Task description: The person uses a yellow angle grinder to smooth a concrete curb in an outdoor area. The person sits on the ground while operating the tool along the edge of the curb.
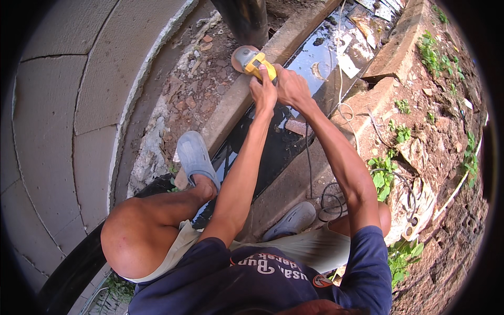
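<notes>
A yellow and grey angle grinder (265,66) is gripped in both hands above the concrete edge (227,116) of a water-filled ditch. Its round reddish-brown disc (238,61) sits at the far left end, close to the foot of a thick black pipe (242,21); contact between the two cannot be made out. My left hand (264,93) is closed around the near side of the body, thumb along the top. Closed on the rear end, my right hand (292,86) hides most of the handle.
Dark water (315,47) runs in the ditch between my feet, with litter (346,58) afloat. Pale cord (341,79) and dark cable (331,202) lie along the right bank. Paving slabs (52,94) cover the left; rubble (202,79) borders the curb. Weedy soil (446,142) rises at right.
</notes>
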Demonstrator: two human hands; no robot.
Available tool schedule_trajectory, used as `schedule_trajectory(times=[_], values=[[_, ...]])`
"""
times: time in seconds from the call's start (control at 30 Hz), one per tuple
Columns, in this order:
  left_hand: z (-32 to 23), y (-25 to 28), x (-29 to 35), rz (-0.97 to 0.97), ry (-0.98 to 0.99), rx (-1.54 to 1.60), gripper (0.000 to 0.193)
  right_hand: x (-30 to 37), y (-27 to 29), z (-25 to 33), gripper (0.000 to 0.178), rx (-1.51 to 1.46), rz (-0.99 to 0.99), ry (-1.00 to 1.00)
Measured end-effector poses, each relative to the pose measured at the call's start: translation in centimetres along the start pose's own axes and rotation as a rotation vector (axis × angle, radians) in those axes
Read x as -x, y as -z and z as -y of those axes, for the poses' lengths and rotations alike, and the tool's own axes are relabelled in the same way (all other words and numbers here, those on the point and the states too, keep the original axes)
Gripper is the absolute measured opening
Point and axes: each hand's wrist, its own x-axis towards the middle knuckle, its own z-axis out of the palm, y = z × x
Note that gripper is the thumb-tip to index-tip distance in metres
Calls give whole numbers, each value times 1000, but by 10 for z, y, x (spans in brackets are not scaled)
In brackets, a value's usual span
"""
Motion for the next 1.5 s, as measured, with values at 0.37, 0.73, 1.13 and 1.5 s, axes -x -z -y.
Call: schedule_trajectory(times=[0.37,0.73,1.13,1.5], values=[[-6,0,5,28,21,-13,81,-2,-7,-10,48,10,-41,16],[-7,-1,5,44,27,9,81,-1,-3,-8,44,20,-34,12],[-6,0,2,37,38,-5,83,-1,2,-1,43,38,-8,10],[-2,1,-4,28,36,2,83,-1,3,3,42,34,-24,21]])
